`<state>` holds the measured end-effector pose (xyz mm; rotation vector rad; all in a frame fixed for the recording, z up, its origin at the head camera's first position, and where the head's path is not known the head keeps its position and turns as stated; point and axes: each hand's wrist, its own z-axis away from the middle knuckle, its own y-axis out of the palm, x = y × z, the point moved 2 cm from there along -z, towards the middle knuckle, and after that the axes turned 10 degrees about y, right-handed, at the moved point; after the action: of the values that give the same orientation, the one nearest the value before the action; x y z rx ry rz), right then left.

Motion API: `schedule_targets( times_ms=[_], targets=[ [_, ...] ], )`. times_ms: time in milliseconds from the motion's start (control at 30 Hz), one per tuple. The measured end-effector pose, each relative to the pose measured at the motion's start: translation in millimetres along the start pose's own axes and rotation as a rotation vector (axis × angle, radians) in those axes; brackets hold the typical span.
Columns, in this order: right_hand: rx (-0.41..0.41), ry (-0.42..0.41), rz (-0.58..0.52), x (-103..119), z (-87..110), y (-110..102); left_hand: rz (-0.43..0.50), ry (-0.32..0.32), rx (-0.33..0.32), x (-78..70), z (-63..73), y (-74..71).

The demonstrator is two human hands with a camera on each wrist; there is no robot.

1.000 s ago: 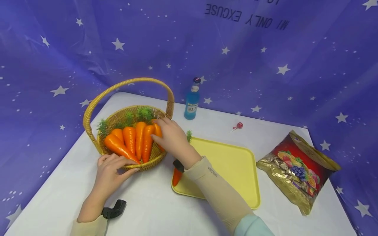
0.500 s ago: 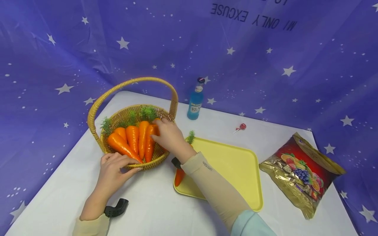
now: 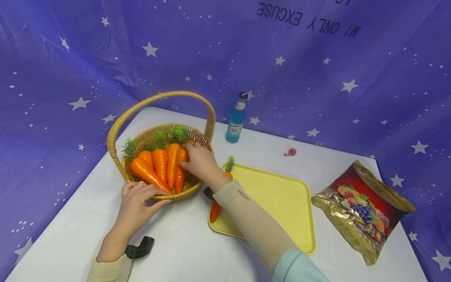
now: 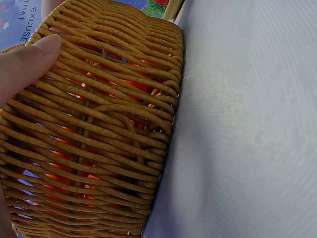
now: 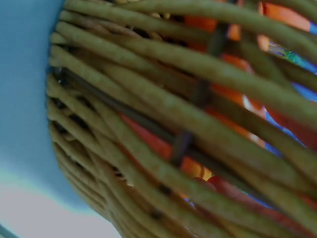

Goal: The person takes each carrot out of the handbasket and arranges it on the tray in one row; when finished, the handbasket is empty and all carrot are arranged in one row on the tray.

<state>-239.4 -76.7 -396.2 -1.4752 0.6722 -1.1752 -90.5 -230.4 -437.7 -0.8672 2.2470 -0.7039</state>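
Observation:
A wicker basket (image 3: pixel 186 192) with a tall arched handle holds several orange carrots (image 3: pixel 160 162) with green leafy tops, laid side by side. My left hand (image 3: pixel 139 199) grips its near rim. In the left wrist view the thumb (image 4: pixel 34 59) presses against the outside of the woven wall. Inside the basket's right side, my right hand (image 3: pixel 202 162) holds a carrot, most of which is hidden under the hand. The right wrist view shows the weave (image 5: pixel 163 104) close up, with orange behind it; no fingers can be made out there.
Right of the basket lies a yellow tray (image 3: pixel 271 196), with one carrot (image 3: pixel 215 211) along its left edge, partly behind my right wrist. A blue bottle (image 3: pixel 235 123) stands at the back. Further right are a lollipop (image 3: pixel 291 152) and a red-and-gold candy bag (image 3: pixel 364 211).
The head view has shifted slightly, so everything sits a little further right. Both hands keep their places at the basket; the carrot under my right hand shows less than before.

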Motion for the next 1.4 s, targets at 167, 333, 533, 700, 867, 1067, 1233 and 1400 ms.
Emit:
schedule_targets(
  times_ms=[167,333,533,700,867,1067,1233,1400],
  targets=[
    [-0.002,-0.003,-0.003,2.7,-3.2,3.0,-0.006,0.006,0.000,-1.1,-1.0,-0.7],
    [-0.002,0.001,0.006,8.2,-5.1,5.0,-0.008,0.013,-0.012,-2.4,-0.3,-1.8],
    [0.012,0.031,0.016,11.7,-6.3,8.8,-0.006,0.014,-0.020,-3.0,1.1,-1.5],
    [0.011,0.047,-0.005,12.6,-5.9,10.4,-0.006,0.008,-0.018,-3.2,0.9,-0.9],
    [-0.003,0.050,-0.035,12.2,-5.8,11.6,0.000,0.005,-0.016,-3.6,0.0,-0.3],
    [-0.003,0.061,-0.097,8.9,-6.7,11.6,-0.003,0.006,-0.016,-3.3,-0.1,0.1],
    [-0.023,0.058,-0.152,5.9,-6.4,8.4,-0.005,0.009,-0.017,-3.4,-0.7,0.2],
    [-0.057,0.052,-0.201,2.6,-6.0,1.2,-0.002,0.013,-0.021,-3.6,-1.3,0.7]
  ],
)
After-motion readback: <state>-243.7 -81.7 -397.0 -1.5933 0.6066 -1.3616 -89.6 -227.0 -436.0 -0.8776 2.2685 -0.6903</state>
